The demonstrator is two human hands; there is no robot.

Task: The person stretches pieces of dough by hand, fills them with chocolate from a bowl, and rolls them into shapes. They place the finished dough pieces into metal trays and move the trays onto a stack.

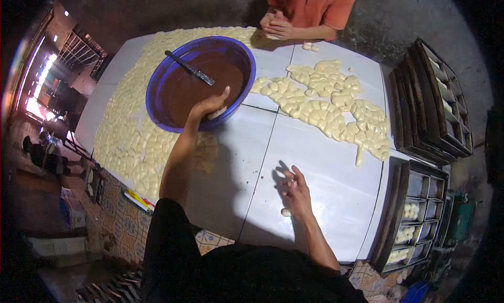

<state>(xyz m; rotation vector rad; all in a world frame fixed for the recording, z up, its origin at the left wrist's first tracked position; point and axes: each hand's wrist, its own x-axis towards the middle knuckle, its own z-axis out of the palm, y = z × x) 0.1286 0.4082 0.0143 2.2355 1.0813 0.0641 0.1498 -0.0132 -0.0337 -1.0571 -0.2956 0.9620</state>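
Observation:
My left hand (211, 104) is over the near rim of a blue plastic basin (156, 114), thumb raised and fingers curled around what looks like a pale piece of dough (217, 113). Brown filling (181, 95) covers the basin's bottom, and a dark-handled spatula (190, 68) lies across the inside. My right hand (298, 194) hovers above the white tabletop, its fingers apart and slightly bent. Beside its wrist, a small dough ball (286, 212) rests on the table.
Many flattened dough pieces (123, 129) cover the table's left side; more dough (320, 114) lies at right. Across the table stands a person in an orange shirt (315, 9), hands together. Stacked trays (420, 103) and a divided tray (401, 213) holding dough stand at right.

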